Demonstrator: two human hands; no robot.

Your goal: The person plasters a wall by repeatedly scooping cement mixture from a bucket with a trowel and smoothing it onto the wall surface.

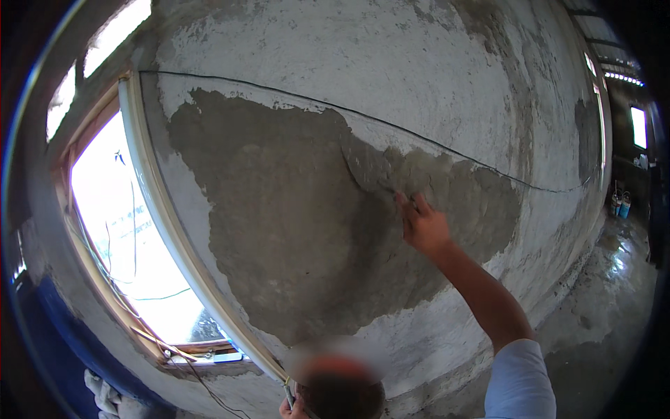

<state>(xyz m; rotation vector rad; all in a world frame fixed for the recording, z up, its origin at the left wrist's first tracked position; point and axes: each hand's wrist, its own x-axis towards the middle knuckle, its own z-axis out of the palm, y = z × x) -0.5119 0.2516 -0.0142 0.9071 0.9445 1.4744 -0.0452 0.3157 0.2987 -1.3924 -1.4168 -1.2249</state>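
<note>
My right hand [426,223], below the long dark cable, grips a small flat tool [386,186], which looks like a trowel or scraper, against the grey plaster patch [272,181] on the wall. Its blade is hard to make out against the plaster. At the bottom edge my left hand [295,408] is closed on a slim pale tool or handle [287,391] near the lower end of a white frame strip [174,230]. Beside it is a person's head [345,394] with dark hair, partly blurred; the body is out of view.
A bright window [112,195] with loose wires is at left, above a blue object [49,328] and pale lumpy material [105,394]. At right, a wet concrete floor [593,300] runs along the wall toward containers [621,204] and a distant window [638,128].
</note>
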